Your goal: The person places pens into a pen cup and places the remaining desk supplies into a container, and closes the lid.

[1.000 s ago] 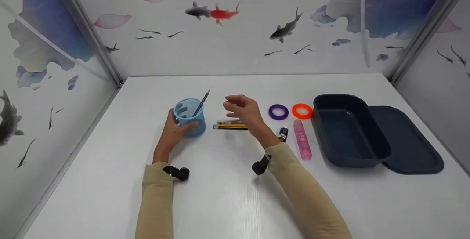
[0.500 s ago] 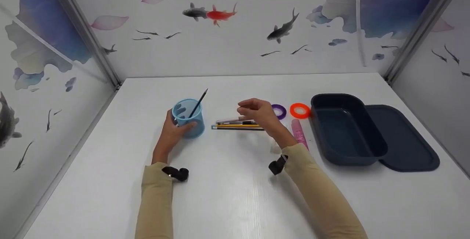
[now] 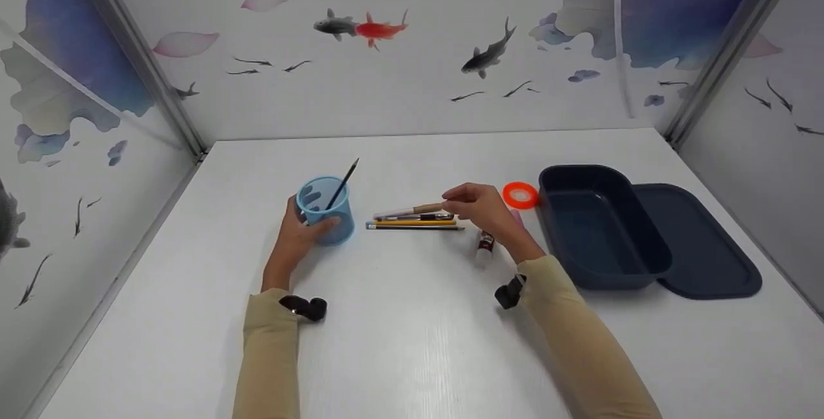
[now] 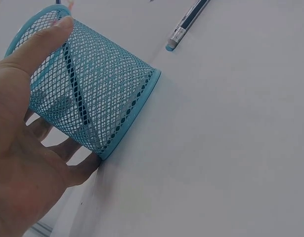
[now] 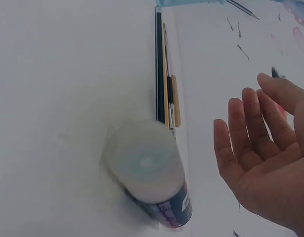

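My left hand [image 3: 291, 242] grips a light-blue mesh pencil cup [image 3: 338, 231] upright on the table, with the thumb across its near side and the fingers behind. One dark pencil [image 3: 344, 182] leans inside it, point up. To the cup's right lies a row holding a black pencil [image 3: 412, 228], a yellow pencil [image 3: 421, 223], a black-gripped pen [image 3: 438, 217] and a tan-ended stick [image 3: 426, 208]. Over the right end of this row hovers my right hand [image 3: 486, 208]; in the right wrist view its fingers are loosely bent with nothing in them.
A white-capped glue stick [image 3: 485, 250] lies just below my right hand. Behind the wrist, a pink item [image 3: 517, 215] is mostly covered. An orange ring [image 3: 506, 196] sits beside a dark blue box [image 3: 611, 281], whose lid [image 3: 714, 264] lies to the right.
My right hand has moved right and slightly nearer, away from the cup, and now covers the purple ring. My left hand keeps its hold on the cup. The head view has shifted slightly.
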`<state>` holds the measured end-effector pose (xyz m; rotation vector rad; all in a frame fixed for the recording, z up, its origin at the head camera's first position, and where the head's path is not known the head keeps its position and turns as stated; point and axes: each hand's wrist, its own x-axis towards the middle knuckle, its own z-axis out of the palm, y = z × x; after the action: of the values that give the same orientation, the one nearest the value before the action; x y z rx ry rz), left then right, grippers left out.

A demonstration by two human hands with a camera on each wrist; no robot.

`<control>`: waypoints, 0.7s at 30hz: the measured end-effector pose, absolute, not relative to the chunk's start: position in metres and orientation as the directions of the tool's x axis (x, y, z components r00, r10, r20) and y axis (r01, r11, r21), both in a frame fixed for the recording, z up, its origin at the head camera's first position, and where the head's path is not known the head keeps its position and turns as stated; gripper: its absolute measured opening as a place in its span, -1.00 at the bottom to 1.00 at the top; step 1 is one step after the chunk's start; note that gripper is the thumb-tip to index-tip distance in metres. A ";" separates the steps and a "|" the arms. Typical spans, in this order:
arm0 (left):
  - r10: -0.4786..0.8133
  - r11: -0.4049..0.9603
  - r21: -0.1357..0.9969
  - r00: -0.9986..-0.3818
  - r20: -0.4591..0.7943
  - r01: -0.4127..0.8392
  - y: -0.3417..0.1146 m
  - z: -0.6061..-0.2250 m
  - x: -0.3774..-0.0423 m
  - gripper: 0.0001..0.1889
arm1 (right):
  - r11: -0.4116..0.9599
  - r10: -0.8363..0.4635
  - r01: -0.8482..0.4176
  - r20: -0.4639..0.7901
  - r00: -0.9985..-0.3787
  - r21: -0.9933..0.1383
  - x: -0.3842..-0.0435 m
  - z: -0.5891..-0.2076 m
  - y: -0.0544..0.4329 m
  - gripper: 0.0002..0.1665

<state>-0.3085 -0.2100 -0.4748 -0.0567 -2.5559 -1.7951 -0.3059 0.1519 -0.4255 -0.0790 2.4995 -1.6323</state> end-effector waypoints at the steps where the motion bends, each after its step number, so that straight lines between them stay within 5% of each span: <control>1: 0.019 0.345 0.938 -0.999 0.033 0.037 -0.210 -0.475 -0.309 0.11 | 0.419 -0.126 0.049 -0.112 -0.986 -0.907 -0.307 -0.426 0.154 -0.64; 21: 0.016 0.324 0.946 -1.000 0.022 0.026 -0.210 -0.476 -0.310 0.13 | 0.634 -0.184 0.081 -0.252 -0.950 -0.769 -0.319 -0.433 0.161 -0.71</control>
<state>-0.3098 -0.2104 -0.4757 -0.0411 -2.5489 -1.8216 -0.3193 0.1606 -0.4326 -0.0830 2.5500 -1.2228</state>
